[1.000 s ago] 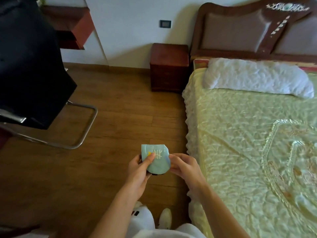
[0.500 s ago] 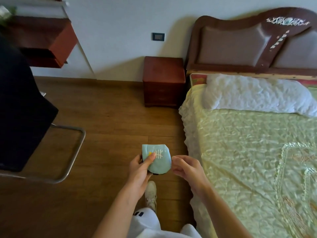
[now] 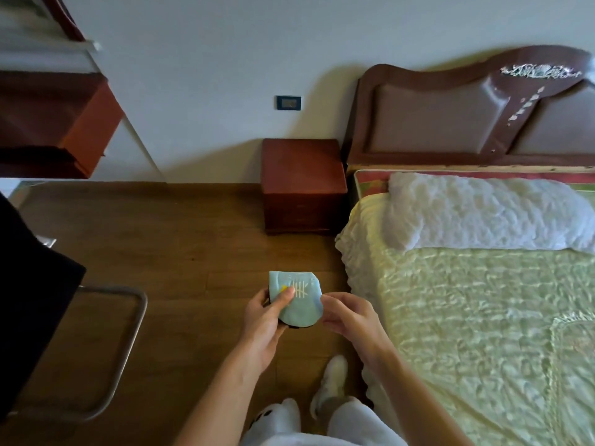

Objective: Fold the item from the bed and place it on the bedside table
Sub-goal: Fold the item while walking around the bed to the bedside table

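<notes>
I see the left hand [image 3: 262, 320] closed around a small folded light-blue cloth [image 3: 297, 300], thumb pressed on its front face, held above the wooden floor [image 3: 180, 262] just left of the bed [image 3: 467, 317]. The right hand [image 3: 352, 320] is half open, fingers loosely curled, fingertips beside the cloth's right edge; I cannot tell whether they touch. The bedside table [image 3: 302, 185] stands against the bed's headboard end, well apart from the cloth.

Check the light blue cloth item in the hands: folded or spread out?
Folded. The light blue item is a small compact bundle, pinched under the left hand's thumb, with the right hand at its edge.
</notes>
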{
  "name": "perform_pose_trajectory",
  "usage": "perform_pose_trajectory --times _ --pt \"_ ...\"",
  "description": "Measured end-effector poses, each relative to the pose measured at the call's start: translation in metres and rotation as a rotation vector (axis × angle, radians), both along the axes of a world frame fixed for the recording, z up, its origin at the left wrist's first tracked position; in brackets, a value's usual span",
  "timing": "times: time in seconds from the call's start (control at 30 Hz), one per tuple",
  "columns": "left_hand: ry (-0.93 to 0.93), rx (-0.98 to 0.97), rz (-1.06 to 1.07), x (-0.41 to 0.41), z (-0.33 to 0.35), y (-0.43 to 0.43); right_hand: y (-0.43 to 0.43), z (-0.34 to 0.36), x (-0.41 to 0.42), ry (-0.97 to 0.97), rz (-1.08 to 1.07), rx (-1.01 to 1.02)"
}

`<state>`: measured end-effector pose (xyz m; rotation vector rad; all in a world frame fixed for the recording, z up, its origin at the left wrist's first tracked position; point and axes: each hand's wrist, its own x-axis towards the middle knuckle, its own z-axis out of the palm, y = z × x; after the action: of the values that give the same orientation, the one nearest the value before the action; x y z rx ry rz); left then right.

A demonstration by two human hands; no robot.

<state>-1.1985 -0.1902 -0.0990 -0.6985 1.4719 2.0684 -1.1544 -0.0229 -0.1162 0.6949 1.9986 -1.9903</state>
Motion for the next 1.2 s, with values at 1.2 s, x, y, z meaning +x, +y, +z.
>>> perform_pose_trajectory --times 1.2 --pt "-0.042 -0.059 0.132 -0.485 -0.016 0.192 0.196 -0.023 -0.505 -0.04 0.025 -0.1"
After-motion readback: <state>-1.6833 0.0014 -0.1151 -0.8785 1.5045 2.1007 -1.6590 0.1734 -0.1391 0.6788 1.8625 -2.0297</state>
